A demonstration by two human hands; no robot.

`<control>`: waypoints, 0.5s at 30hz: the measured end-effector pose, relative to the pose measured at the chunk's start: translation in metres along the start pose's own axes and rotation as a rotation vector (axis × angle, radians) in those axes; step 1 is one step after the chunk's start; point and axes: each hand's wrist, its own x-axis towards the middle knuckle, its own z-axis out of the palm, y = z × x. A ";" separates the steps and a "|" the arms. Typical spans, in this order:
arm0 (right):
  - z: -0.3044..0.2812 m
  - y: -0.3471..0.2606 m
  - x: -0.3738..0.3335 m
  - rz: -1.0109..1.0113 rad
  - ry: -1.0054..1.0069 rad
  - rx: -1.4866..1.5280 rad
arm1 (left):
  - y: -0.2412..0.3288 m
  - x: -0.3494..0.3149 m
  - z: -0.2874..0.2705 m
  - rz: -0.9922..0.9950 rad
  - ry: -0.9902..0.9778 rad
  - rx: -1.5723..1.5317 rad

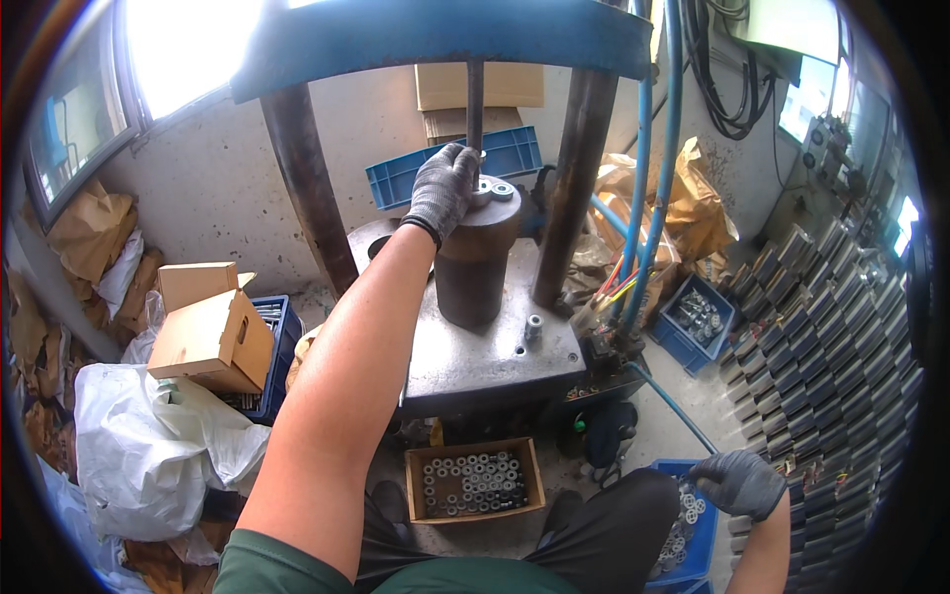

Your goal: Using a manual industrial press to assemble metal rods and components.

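Note:
My left hand (445, 188), in a grey glove, reaches to the top of a dark steel cylinder (473, 277) on the press bed. Its fingers are closed beside the upright press rod (475, 104); what they hold is hidden. Two small metal rings (502, 190) show on the cylinder's top by the fingertips. At lower right, my gloved right hand (740, 485) is closed round the end of a thin blue lever (673, 408) running from the press. A small metal bushing (534, 325) stands on the press bed (485, 361).
A cardboard box of metal rings (475, 517) sits on the floor between my feet. Below my right hand is a blue crate (701, 554) with metal parts. Stacked metal tubes (821, 366) fill the right side. A carton (213, 337) rests on a blue crate at left.

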 end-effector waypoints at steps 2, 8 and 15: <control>-0.003 -0.001 0.003 0.032 -0.005 0.052 | -0.002 0.003 -0.001 0.043 0.002 0.081; 0.000 -0.005 0.001 0.040 0.214 0.178 | 0.010 -0.007 0.002 -0.013 -0.006 -0.010; -0.031 -0.021 0.029 -0.023 0.666 -0.031 | 0.002 -0.003 0.007 0.000 -0.011 -0.117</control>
